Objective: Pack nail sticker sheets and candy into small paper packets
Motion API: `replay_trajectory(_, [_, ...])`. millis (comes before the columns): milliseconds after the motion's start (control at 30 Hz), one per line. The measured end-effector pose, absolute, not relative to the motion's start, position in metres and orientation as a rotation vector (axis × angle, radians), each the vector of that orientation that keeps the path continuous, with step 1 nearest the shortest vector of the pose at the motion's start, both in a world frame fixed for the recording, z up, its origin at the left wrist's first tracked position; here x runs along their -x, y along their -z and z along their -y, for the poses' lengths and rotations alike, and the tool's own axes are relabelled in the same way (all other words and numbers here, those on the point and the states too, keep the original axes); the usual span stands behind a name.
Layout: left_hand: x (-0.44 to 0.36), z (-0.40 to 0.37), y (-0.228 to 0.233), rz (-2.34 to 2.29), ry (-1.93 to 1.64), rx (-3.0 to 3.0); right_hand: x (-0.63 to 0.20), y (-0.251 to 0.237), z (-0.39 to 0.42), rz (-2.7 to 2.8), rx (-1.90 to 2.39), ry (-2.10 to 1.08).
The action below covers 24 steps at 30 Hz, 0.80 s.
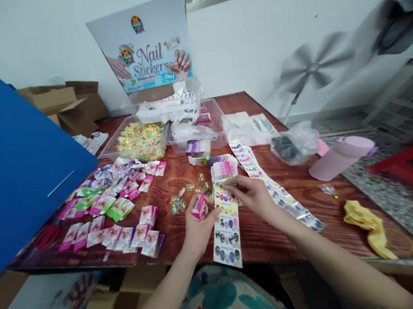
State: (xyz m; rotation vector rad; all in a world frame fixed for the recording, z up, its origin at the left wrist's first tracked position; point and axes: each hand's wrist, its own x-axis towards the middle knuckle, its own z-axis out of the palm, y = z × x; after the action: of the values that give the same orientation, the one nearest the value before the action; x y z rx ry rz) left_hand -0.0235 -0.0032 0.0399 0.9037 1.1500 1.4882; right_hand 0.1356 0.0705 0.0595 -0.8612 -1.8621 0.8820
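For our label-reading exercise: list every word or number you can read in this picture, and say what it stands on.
"Nail Stickers": display card standing behind the trays.
"2IN1": blue badge on that card.
Small line under "Stickers": too blurred to read.
Sticker strip by the right hand, and box in the left hand: no legible text.

The desk (281,178) was reddish wood with a visible grain and a slight sheen. The sticker strip (227,228) in the right hand (252,193) looked like glossy printed paper, and the small packet (200,208) in the left hand (199,227) was shiny card. Near the far edge stood clear plastic trays (139,140); at the right edge lay crumpled yellow cloth (368,224) and a matt pink plastic cylinder (343,155)
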Motion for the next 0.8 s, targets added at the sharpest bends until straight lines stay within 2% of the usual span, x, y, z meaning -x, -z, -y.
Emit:
replay_trajectory(100, [0.036, 0.005, -0.031, -1.184, -1.547, -0.810, -0.129, -0.044, -0.062, 2.034, 0.657, -0.711])
replay_trajectory(200, [0.049, 0.006, -0.031, -1.207, -1.591, -0.772, -0.121, -0.032, -0.052, 2.115, 0.552, -0.718])
replay_trajectory(433, [0.056, 0.010, -0.027, -1.193, -1.474, -0.591, -0.107, -0.019, -0.043, 1.911, 0.637, -0.834])
replay_trajectory(567, [0.067, 0.010, -0.025, -1.173, -1.373, -0.418, -0.119, -0.026, -0.044, 2.293, 0.420, -0.821])
replay_trajectory(667, [0.076, 0.008, -0.027, -1.174, -1.278, -0.388, -0.126, -0.030, -0.045, 2.556, 0.409, -0.643])
replay_trajectory(800, [0.079, 0.007, -0.027, -1.171, -1.248, -0.416, -0.125, -0.018, -0.044, 2.636, 0.390, -0.361])
